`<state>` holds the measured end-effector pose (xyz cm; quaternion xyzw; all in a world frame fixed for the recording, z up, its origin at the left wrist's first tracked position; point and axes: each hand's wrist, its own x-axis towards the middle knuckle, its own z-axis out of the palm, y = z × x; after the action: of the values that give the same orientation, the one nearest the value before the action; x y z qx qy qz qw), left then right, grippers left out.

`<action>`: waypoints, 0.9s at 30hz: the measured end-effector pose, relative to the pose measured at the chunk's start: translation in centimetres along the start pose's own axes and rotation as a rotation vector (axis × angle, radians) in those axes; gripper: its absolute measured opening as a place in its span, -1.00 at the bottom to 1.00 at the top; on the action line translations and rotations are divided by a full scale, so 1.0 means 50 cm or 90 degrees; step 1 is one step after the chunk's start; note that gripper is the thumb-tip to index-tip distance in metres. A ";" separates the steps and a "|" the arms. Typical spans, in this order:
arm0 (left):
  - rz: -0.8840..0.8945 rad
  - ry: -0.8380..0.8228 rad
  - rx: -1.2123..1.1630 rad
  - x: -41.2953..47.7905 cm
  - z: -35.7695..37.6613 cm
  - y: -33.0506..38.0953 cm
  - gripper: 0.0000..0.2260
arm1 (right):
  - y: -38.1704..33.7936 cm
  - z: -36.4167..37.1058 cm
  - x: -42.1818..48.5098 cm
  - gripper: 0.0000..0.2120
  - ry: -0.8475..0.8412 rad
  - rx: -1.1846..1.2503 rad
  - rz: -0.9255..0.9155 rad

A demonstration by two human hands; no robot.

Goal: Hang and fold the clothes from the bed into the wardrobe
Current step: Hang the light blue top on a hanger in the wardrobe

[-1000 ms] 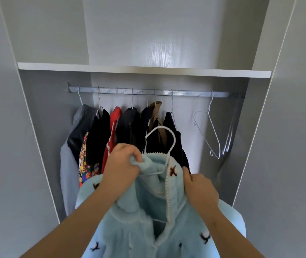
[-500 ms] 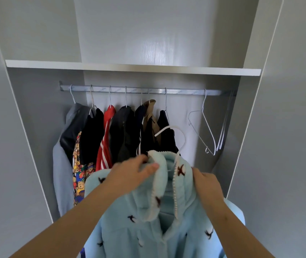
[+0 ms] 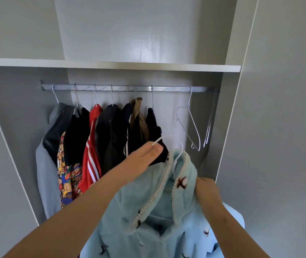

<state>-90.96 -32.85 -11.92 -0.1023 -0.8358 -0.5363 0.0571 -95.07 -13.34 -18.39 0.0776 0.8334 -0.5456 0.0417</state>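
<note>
A light blue fleece coat (image 3: pixel 159 220) with a pearl-trimmed collar and small dark bird marks hangs on a white wire hanger (image 3: pixel 178 146) in front of the wardrobe opening. My left hand (image 3: pixel 144 159) reaches forward, its fingertips pinching the free end of the hanger's hook. My right hand (image 3: pixel 207 192) grips the right side of the coat's collar. The hook sits well below the metal rail (image 3: pixel 170 89), level with the hung clothes.
Several garments hang on the rail's left half: grey (image 3: pixel 46 164), bear-print (image 3: pixel 68 183), red striped (image 3: pixel 91 155) and dark ones. Empty wire hangers (image 3: pixel 191 127) hang at the right, with a gap between them and the clothes. A white shelf (image 3: pixel 111 64) runs above.
My left hand let go of the collar and moved up to the hanger's hook. The coat and hanger shifted right and closer to the rail.
</note>
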 end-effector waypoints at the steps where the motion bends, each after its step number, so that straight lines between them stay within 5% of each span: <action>1: -0.032 0.010 0.067 0.003 0.000 -0.016 -0.82 | 0.005 -0.009 0.003 -0.72 0.006 0.019 0.010; 4: -0.070 -0.026 0.393 0.011 0.021 -0.054 -0.74 | 0.026 -0.040 0.016 -0.66 0.042 0.029 0.029; 6: -0.046 -0.012 0.462 0.019 0.059 -0.072 -0.66 | 0.042 -0.060 0.019 -0.65 0.058 0.013 0.039; 10: -0.027 0.104 0.380 0.053 0.128 -0.082 -0.62 | 0.070 -0.102 0.010 -0.70 0.071 0.031 0.092; 15: -0.142 0.202 0.184 0.101 0.201 -0.081 -0.67 | 0.107 -0.156 -0.016 -0.73 0.032 0.070 0.099; 19: -0.204 0.169 -0.046 0.139 0.271 -0.060 -0.78 | 0.139 -0.214 -0.026 -0.73 0.049 0.085 0.114; 27: -0.293 0.141 -0.209 0.154 0.342 -0.030 -0.74 | 0.177 -0.285 -0.031 -0.85 0.068 0.141 0.114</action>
<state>-98.58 -17.10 -18.82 0.1410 -0.7280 -0.6709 0.0079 -91.76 3.07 -20.43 0.1849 0.7588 -0.6235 0.0371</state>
